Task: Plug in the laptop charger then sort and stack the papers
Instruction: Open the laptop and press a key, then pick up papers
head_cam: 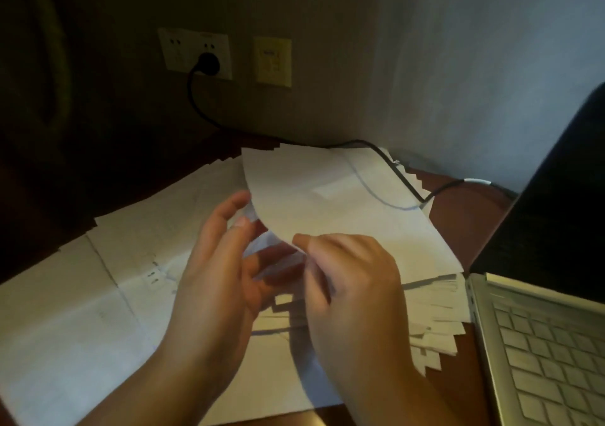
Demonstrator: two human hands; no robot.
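White papers [98, 294] cover most of the dark wooden desk in loose, fanned piles. My right hand [353, 294] pinches the near edge of a lifted white sheet [343, 203], which curves up over the pile. My left hand [216, 271] is beside it with fingers spread, its fingertips touching the sheet's left edge. The black charger plug [207, 63] sits in the white wall socket [196, 54]. Its black cable [386, 157] runs down the wall, behind the papers and toward the laptop [540, 334] on the right.
A yellowish wall plate [272, 62] is mounted right of the socket. The open silver laptop with its dark screen [563, 203] occupies the right edge. Bare desk wood [458, 216] shows between papers and laptop. The far left is dark.
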